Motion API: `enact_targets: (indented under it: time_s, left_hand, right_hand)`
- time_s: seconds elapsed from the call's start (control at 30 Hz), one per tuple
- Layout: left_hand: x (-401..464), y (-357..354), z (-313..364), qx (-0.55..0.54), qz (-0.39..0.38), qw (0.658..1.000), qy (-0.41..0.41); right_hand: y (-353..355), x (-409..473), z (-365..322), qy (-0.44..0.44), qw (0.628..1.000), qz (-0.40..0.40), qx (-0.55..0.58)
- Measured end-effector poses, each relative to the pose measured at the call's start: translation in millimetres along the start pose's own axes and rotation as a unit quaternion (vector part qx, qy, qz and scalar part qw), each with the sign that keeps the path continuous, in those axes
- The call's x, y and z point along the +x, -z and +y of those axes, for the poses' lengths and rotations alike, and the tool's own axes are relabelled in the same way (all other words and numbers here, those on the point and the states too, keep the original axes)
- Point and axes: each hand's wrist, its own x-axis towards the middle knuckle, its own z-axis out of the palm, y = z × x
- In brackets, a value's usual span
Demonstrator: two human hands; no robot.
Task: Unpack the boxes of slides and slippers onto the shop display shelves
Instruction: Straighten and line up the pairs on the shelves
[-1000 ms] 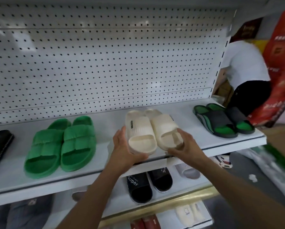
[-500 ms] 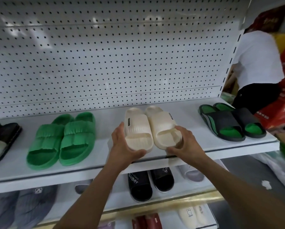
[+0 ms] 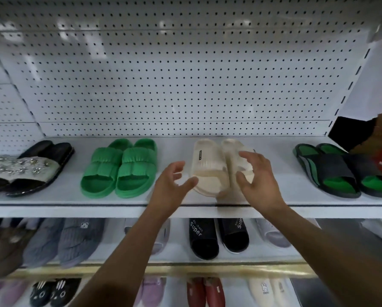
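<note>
A pair of cream slides [image 3: 210,167] lies side by side on the white top shelf [image 3: 181,149], between a pair of green slides [image 3: 121,169] and a black-and-green pair [image 3: 340,171]. My left hand [image 3: 171,185] hovers just left of the cream pair, fingers spread, holding nothing. My right hand [image 3: 257,176] is over the right cream slide, fingers apart, and hides part of it; I cannot tell whether it touches the slide.
A black pair with a beaded strap [image 3: 23,169] sits at the far left of the shelf. Lower shelves hold grey knit slippers [image 3: 63,240], black "Super" slides [image 3: 216,237] and other pairs. A person in a white shirt [image 3: 367,85] stands at the right end.
Both hands have let go of the cream slides, which now rest further back on the shelf. The view has shifted left and down.
</note>
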Motion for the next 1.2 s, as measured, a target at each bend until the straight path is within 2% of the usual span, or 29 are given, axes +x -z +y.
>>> enact_targets:
  time_s: [0.13, 0.27, 0.57, 0.73, 0.93, 1.03, 1.2]
  left_hand:
    - [-18.6, 40.5, -9.2, -0.061, 0.023, 0.998, 0.024]
    - [-30.7, 97.5, -32.6, -0.063, 0.052, 0.996, 0.028]
    - [-59.7, 257.6, -101.2, -0.055, 0.112, 0.991, 0.057]
    - [-76.2, 331.8, -135.4, -0.044, 0.14, 0.986, 0.08]
    - [-73.1, 396.3, -159.9, 0.026, 0.179, 0.981, 0.072]
    - [-58.8, 422.0, -175.2, 0.045, 0.186, 0.98, 0.056]
    - [-32.5, 448.3, -189.4, 0.108, 0.145, 0.981, 0.071]
  right_hand:
    - [-38.2, -2.2, -45.1, 0.063, 0.996, -0.024, 0.061]
    - [-84.6, -9.2, -96.4, 0.095, 0.987, -0.056, 0.117]
    - [-203.1, -29.0, -217.2, 0.114, 0.967, -0.131, 0.185]
    - [-263.4, -42.4, -265.3, 0.121, 0.962, -0.184, 0.161]
    - [-315.6, -37.9, -304.0, 0.058, 0.956, -0.271, 0.093]
    - [-343.9, -27.5, -314.5, 0.043, 0.956, -0.28, 0.073]
    - [-377.1, -9.9, -322.1, 0.051, 0.965, -0.251, 0.06]
